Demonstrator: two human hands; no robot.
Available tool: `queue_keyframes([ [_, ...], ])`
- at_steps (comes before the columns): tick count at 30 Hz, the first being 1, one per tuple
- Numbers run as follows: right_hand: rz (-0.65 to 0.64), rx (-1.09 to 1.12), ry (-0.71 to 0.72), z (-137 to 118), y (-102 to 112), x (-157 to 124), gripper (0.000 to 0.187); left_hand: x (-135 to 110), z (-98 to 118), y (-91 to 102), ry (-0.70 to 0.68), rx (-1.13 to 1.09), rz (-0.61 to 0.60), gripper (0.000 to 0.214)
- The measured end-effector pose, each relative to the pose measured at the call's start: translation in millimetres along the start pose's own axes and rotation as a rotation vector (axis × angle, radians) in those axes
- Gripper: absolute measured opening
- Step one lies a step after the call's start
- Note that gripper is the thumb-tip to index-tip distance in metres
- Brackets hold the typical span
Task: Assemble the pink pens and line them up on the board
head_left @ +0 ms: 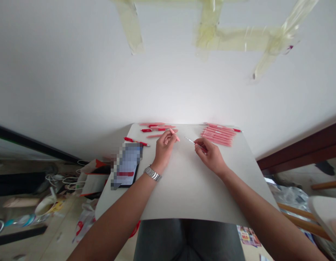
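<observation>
My left hand (164, 148), with a metal watch on its wrist, is closed around a pink pen barrel (174, 135) whose end pokes out to the right. My right hand (211, 155) pinches a thin pen refill (193, 142) with its tip aimed left at the barrel; a small gap lies between them. Both hands hover over the white table (184, 188). A row of several pink pens (218, 133) lies at the far right of the table. Several red and pink pens and pen parts (155, 128) lie at the far left.
A tablet or phone (127, 165) lies at the table's left edge, with a red pen (135, 141) just beyond it. Bags and clutter (83, 181) sit on the floor to the left. A white wall with tape strips (211, 32) rises behind. Wooden furniture (298, 152) stands on the right.
</observation>
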State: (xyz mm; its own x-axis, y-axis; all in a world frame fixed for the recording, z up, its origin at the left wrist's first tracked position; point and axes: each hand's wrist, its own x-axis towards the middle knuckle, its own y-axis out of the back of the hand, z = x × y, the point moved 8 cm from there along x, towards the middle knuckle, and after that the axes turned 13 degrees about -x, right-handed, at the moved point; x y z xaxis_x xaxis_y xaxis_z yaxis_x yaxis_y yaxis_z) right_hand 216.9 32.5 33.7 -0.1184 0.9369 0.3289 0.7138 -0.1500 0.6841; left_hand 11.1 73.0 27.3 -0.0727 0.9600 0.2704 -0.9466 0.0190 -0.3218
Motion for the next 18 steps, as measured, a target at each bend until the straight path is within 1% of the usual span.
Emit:
queue_keyframes([
  [2,0.003,0.003,-0.006,-0.1,0.5,0.0,0.015,0.6,1.2,0.6,-0.016,0.086,-0.019,0.018],
  [4,0.003,0.005,-0.013,-0.2,1.1,-0.1,0.015,0.8,2.2,0.3,-0.039,0.176,-0.048,0.021],
  [7,0.006,0.003,-0.018,-0.9,2.0,0.0,0.016,-0.3,6.9,-1.6,-0.115,0.33,-0.085,0.021],
  [12,0.028,0.01,-0.003,-3.2,4.4,0.3,0.017,-2.5,17.4,-1.9,-0.203,0.463,-0.072,0.02],
  [18,0.042,0.015,0.0,-2.5,5.1,-0.4,0.017,-5.7,26.6,-10.0,-0.297,0.646,-0.161,0.005],
])
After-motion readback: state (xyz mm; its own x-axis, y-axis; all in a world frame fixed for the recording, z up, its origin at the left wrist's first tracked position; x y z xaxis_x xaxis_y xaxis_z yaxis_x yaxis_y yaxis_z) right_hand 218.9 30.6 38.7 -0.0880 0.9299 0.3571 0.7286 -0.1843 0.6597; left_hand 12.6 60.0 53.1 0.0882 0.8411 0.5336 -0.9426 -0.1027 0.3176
